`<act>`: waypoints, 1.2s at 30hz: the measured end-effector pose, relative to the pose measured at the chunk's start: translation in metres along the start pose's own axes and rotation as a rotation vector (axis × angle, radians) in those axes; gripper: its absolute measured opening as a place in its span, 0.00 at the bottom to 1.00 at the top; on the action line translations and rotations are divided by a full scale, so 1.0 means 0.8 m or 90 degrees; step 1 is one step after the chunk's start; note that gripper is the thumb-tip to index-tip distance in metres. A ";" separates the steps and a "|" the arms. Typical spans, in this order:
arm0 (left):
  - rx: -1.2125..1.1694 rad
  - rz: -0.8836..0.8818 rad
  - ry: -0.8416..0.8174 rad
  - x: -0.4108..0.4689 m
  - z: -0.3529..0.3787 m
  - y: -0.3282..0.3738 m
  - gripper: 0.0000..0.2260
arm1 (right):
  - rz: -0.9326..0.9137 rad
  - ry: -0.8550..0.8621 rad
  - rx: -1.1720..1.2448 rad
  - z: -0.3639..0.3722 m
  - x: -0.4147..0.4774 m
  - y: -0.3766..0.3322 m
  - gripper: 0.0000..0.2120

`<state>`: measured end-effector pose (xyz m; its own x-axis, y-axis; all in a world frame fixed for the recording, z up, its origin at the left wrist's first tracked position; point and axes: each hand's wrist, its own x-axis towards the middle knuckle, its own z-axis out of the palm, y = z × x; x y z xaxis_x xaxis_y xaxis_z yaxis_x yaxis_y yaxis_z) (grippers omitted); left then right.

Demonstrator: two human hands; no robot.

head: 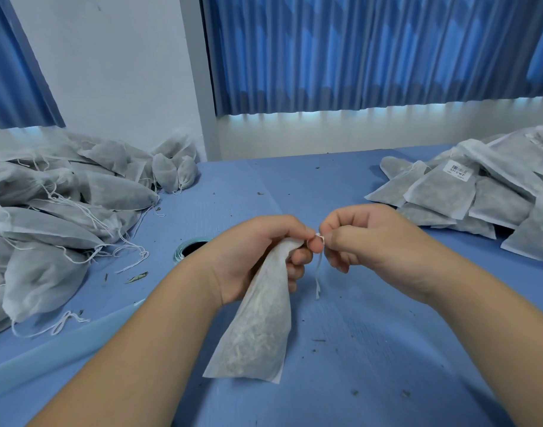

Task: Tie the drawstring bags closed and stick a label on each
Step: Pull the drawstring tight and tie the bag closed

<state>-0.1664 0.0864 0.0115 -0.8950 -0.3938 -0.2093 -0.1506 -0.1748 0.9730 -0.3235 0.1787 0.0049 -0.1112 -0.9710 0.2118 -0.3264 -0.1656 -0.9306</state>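
A white mesh drawstring bag [258,328] filled with dried herbs hangs over the blue table, its bottom edge resting near the middle. My left hand [258,254] grips the bag's gathered neck. My right hand [356,238] pinches the white drawstring [319,266] right at the neck, and the string's loose ends dangle below the fingers. The knot itself is hidden between my fingertips.
A heap of bags with loose strings [48,217] covers the table's left side. A pile of flat bags [485,192] lies at the right, one showing a barcode label [459,170]. A roll of labels [190,249] sits behind my left wrist. The blue table [372,349] carries herb crumbs.
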 end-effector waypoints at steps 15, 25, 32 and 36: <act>0.211 0.094 0.222 -0.005 0.023 0.004 0.13 | -0.005 -0.044 0.010 -0.009 -0.002 0.002 0.07; 0.255 0.187 0.293 -0.001 0.029 0.000 0.05 | 0.007 -0.035 0.002 -0.013 0.000 0.006 0.07; 0.255 0.251 0.335 0.003 0.033 -0.004 0.08 | 0.008 -0.027 0.000 -0.015 0.000 0.007 0.07; 0.282 0.288 0.371 0.006 0.034 -0.007 0.06 | 0.014 -0.026 -0.011 -0.016 0.000 0.007 0.07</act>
<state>-0.1818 0.1101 0.0074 -0.5681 -0.7626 0.3093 -0.0898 0.4310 0.8979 -0.3375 0.1803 0.0037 -0.0802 -0.9807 0.1784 -0.3410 -0.1412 -0.9294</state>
